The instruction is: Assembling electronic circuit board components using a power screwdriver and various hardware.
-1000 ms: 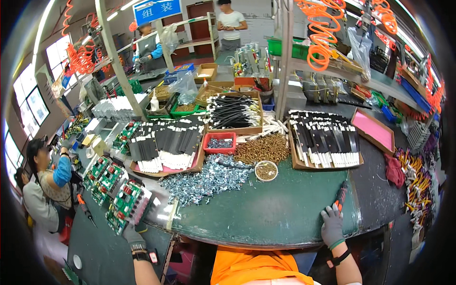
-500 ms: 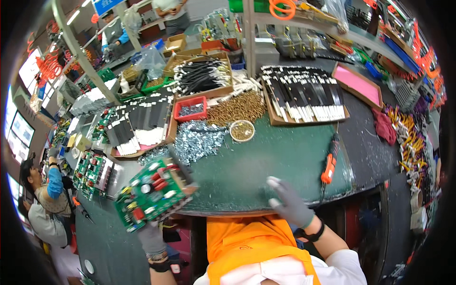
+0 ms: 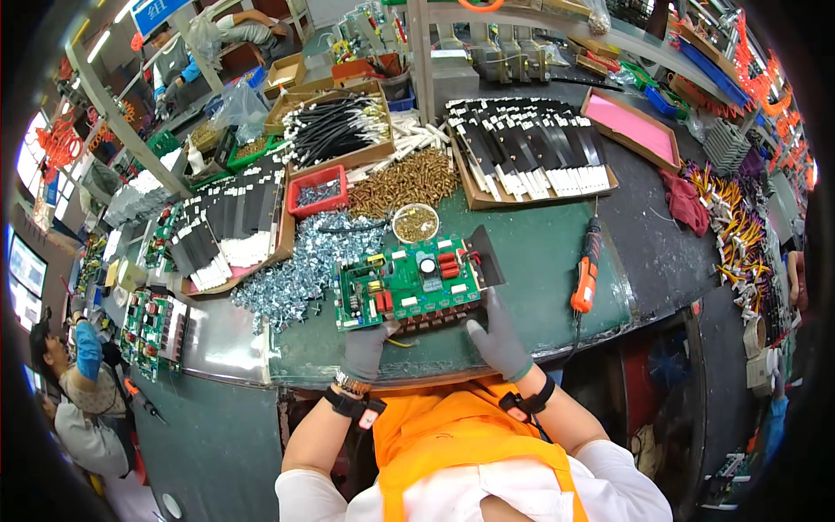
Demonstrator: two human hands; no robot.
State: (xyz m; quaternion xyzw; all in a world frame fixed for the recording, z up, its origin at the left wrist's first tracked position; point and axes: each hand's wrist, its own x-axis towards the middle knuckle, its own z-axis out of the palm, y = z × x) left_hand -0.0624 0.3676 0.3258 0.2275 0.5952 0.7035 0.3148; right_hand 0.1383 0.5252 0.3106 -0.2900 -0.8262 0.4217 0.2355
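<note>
- While held in both hands over the near part of the workbench (image 3: 544,261), facing component side up: a rectangular green circuit board (image 3: 404,291), glossy, studded with red blocks, small white rectangles and a pale round-topped can.
- Under its near edge, a ribbed, dark brownish block (image 3: 435,319); at its right end, a smooth, flat dark plate (image 3: 489,257), standing at a slant.
- Hard to tell whether resting on the green surface or just above it.
- Gloved in matte grey fabric, the left hand (image 3: 364,351), grasping the board assembly at its near left corner, with fingers partly hidden beneath.
- Gloved alike, the right hand (image 3: 500,339), clasping the near right end, with the thumb against the ribbed side.
- Just beyond the board, a round tub (image 3: 394,228) with a pale rim, filled with tiny brassy pieces.
- Farther back, a loose heap of brass-coloured screws (image 3: 400,184), slim and shiny; to the left, a jagged spread of silvery metal clips (image 3: 313,261), near a red plastic bin (image 3: 317,209).
- Well to the right, an orange-and-black power screwdriver (image 3: 586,274), lying lengthwise; beyond, a shallow cardboard tray (image 3: 544,198) of flat black strips with white ends.
</note>
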